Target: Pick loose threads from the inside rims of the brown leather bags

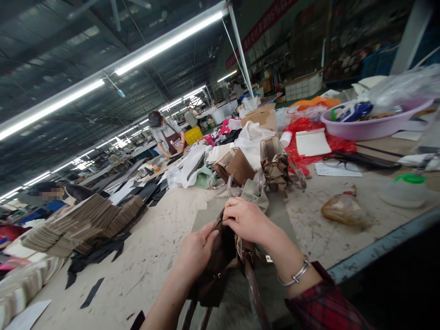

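Note:
A dark brown handbag [215,284] lies before me, its handles trailing toward me in clear plastic wrap. Along its upper edge, my left hand [197,250] pinches the rim between thumb and fingers. Just to the right, my right hand [245,220] is closed on the same edge, fingertips pressed together close to the left thumb. A grey-green sheet [282,229] is spread beneath the bag. Beyond my hands stand two more bags, a brown open one [237,165] and a taupe one with crumpled sides [275,167].
Stacked brown panels [92,220] and black strips [92,293] lie on the left. To the right are a lilac basin [374,123], a food-like item in clear plastic [343,208], a green-capped bottle [405,190] and glasses [335,159]. A co-worker [167,133] stands across the table.

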`<state>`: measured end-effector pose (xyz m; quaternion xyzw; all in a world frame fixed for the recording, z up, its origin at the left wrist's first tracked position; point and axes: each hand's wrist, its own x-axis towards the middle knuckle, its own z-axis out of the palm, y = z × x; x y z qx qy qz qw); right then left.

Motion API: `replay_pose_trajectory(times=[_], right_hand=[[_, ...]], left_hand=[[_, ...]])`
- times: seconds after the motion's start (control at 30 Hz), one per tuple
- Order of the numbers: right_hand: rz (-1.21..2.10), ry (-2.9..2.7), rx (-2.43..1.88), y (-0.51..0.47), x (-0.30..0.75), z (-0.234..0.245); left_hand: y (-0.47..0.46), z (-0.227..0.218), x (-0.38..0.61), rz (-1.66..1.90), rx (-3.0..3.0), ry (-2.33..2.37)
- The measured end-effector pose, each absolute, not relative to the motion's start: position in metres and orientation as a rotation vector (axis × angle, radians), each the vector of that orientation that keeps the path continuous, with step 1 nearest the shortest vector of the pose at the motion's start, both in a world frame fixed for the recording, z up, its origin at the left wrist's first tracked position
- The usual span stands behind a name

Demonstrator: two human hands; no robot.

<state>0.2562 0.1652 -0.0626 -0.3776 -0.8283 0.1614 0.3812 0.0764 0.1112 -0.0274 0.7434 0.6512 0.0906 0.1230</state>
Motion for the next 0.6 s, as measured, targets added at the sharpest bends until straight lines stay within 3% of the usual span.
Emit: replay_pose_trajectory(times=[0.6], right_hand=[[0.388,-2.066,-1.041,0.1638,0.2518,-0.0615]], left_hand=[[0.1129,-0.0301,0.0759,0.284,2.209,1.813]])
